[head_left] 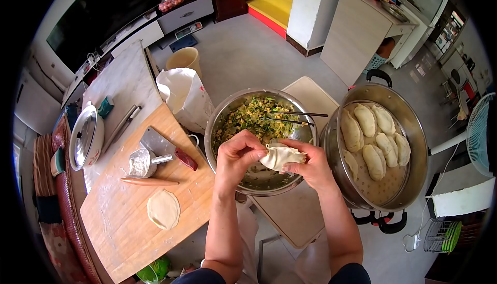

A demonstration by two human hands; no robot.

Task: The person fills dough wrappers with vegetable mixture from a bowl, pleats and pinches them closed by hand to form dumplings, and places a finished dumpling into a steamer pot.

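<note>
Between my two hands is a folded dumpling (282,156), its pale dough closed over into a half-moon. My left hand (239,155) pinches its left end with thumb and forefinger. On the other end, the fingers of my right hand (309,162) grip the dough. Both hands are above a steel bowl (213,123) of chopped green and yellow filling (248,115). A pair of dark chopsticks (297,114) rests in the bowl, sticking out to the right. Right of my hands stands a steamer pot (417,144) with several shaped dumplings (374,162) on its perforated tray.
A wooden board (114,222) at left carries a flat dough wrapper (163,209), a rolling pin (150,182), a flour scoop (141,163) and a cleaver (158,141). Behind the board are a white bag (181,92) and a lidded enamel basin (85,139). A fan (481,134) stands far right.
</note>
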